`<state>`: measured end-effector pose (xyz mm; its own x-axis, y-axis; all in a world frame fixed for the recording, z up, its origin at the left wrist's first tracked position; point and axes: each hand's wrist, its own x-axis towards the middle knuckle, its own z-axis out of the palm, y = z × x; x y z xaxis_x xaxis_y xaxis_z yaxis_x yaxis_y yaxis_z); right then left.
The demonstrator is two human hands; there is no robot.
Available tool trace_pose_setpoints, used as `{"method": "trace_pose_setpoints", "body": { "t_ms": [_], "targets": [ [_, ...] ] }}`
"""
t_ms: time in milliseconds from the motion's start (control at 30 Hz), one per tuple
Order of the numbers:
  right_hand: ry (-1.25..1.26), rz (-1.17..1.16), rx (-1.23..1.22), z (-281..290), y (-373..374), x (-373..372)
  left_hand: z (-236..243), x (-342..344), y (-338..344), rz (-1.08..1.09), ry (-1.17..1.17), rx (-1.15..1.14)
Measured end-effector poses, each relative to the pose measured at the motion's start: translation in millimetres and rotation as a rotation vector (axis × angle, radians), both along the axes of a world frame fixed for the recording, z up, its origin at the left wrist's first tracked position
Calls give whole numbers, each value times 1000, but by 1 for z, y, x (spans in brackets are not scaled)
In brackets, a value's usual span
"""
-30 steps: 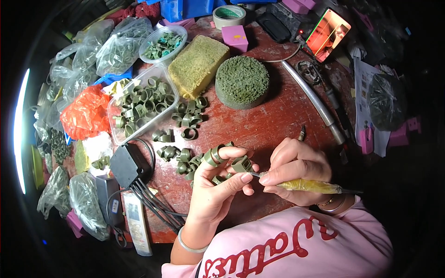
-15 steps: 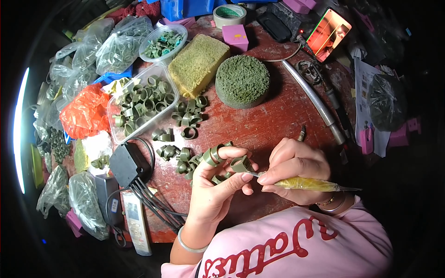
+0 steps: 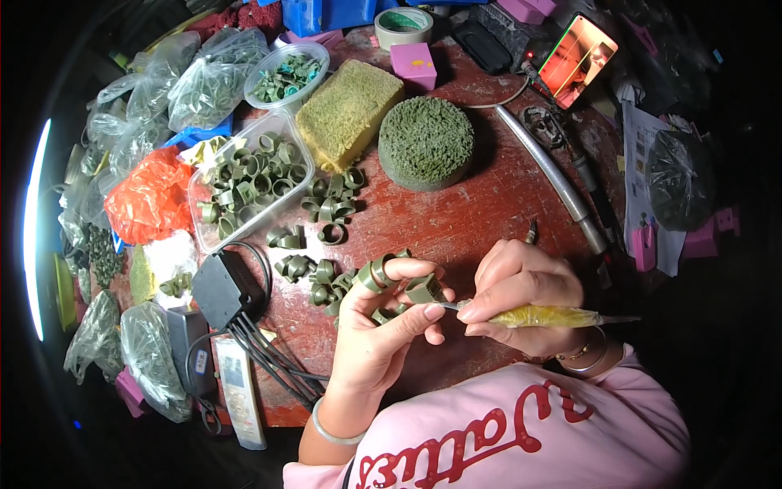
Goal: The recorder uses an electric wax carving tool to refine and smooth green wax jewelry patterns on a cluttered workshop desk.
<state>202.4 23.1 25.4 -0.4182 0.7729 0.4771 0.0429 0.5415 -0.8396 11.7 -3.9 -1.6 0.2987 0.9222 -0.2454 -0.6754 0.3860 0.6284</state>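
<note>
Between thumb and fingers, my left hand (image 3: 379,314) pinches a dark green ring (image 3: 424,288), seemingly of wax. More green rings (image 3: 373,273) are slipped over its index finger. My right hand (image 3: 525,289) grips a carving tool (image 3: 542,316) with a yellow wrapped handle and thin metal points at both ends. The tool's left tip meets or nearly meets the held ring beside my left thumb; exact contact cannot be made out. Loose green rings (image 3: 326,285) lie in a heap just left of my left hand.
A clear tub (image 3: 305,191) full of green rings stands at the left, near a yellow-green sponge block (image 3: 350,110) and a round green textured pad (image 3: 426,143). A metal tube (image 3: 554,179) and a lit phone (image 3: 577,61) lie right. Black box (image 3: 232,289) with cables sits left.
My right hand and the carving tool have shifted slightly right, drawing the tip back a little. My left hand and its ring have hardly moved.
</note>
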Motion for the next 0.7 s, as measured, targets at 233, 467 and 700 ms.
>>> {"method": "trace_pose_setpoints", "body": {
  "t_ms": [233, 467, 700],
  "targets": [
    [-19, -26, -30, 1, -2, -1, 0, 0, 0, -6, -12, -11],
    [-19, -14, 18, -1, -2, 0, 1, 0, 0, -7, -21, -21],
    [-21, -48, 136, -1, -6, -4, 1, 0, 0, 18, -33, -37]
  ]
}}
